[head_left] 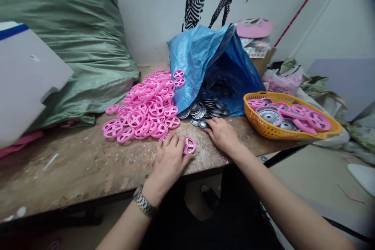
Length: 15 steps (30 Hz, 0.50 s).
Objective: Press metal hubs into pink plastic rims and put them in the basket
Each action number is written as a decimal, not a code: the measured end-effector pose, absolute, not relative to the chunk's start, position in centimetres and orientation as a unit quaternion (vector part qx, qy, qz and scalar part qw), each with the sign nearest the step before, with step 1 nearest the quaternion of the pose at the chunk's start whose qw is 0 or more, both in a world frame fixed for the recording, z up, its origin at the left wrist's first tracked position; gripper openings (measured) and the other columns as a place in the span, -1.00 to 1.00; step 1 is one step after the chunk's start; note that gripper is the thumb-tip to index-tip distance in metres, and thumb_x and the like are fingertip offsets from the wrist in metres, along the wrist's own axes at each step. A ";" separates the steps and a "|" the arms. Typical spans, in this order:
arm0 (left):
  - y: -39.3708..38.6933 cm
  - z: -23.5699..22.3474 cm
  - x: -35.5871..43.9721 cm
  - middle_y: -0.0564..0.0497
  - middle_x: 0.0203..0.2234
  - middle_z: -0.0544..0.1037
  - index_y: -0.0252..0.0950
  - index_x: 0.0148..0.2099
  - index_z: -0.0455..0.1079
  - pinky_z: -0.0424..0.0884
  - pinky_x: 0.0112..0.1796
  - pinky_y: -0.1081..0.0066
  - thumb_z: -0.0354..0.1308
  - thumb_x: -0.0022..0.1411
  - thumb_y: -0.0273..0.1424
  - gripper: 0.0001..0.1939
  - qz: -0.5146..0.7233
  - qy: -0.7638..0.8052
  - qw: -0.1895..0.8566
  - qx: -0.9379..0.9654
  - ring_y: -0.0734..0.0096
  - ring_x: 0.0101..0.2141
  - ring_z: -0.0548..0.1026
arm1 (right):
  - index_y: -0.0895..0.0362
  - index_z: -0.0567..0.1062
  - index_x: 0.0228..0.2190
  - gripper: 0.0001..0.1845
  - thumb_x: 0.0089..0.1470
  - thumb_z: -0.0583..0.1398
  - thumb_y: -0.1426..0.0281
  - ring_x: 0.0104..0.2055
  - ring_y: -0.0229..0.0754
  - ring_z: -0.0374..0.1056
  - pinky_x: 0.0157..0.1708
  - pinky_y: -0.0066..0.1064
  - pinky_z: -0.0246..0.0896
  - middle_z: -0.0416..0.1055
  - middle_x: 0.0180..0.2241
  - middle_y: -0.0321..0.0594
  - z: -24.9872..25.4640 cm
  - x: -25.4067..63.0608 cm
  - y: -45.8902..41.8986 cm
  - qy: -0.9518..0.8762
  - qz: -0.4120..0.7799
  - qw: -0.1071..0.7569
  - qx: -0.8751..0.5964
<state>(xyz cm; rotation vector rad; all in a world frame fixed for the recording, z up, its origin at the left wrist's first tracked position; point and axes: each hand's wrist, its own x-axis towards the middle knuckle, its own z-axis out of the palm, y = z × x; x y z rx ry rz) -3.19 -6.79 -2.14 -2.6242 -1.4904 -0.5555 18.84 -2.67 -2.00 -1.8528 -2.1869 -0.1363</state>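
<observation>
My left hand (171, 155), with a metal watch on its wrist, is near the table's front edge. Its fingers are curled over a pink spoked plastic wheel (190, 145), and another piece of pink rim shows behind the knuckles. My right hand (222, 134) reaches to the front of a heap of grey wheel discs (199, 111). Its thumb and fingers close on the edge of one grey wheel disc (204, 124); the fingertips are partly hidden. A big pile of pink wheels (146, 105) lies to the left, beyond my left hand.
A blue plastic bag (187, 58) gapes toward me with grey discs inside. An orange basket (254, 125) of pink wheels and grey discs stands at the right table edge. Green sacking (67, 47) and a white panel (26, 74) stand at the left.
</observation>
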 end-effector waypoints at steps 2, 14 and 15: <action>-6.7 -2.3 -3.1 -0.24 0.03 0.51 -0.35 0.16 0.34 0.21 0.14 -0.07 0.24 0.24 -0.16 -0.46 -0.183 -0.484 0.029 -0.855 -0.07 0.16 0.32 | 0.15 0.50 -0.03 -0.71 0.24 0.15 0.37 0.01 0.05 0.34 -0.05 -0.22 0.25 0.47 -0.05 -0.01 -2.1 19.4 -3.4 -0.773 -0.019 0.154 -0.615; -6.5 -3.0 -3.8 -0.32 0.07 0.44 -0.39 0.20 0.28 0.23 0.14 -0.11 0.16 0.29 -0.20 -0.48 -0.263 -0.447 -0.005 -0.855 -0.05 0.11 0.36 | 0.08 0.52 -0.03 -0.60 0.19 0.20 0.13 0.01 0.08 0.37 -0.03 -0.18 0.23 0.47 -0.11 -0.04 -1.4 19.0 -4.2 -0.740 0.038 0.164 -0.652; -6.5 -3.0 -3.9 -0.31 0.07 0.43 -0.37 0.21 0.26 0.25 0.13 -0.10 0.16 0.30 -0.20 -0.47 -0.275 -0.440 -0.011 -0.855 -0.04 0.12 0.36 | 0.08 0.53 -0.07 -0.62 0.17 0.22 0.13 0.00 0.08 0.38 -0.06 -0.19 0.23 0.47 -0.12 -0.04 -1.2 18.7 -4.1 -0.738 0.040 0.159 -0.654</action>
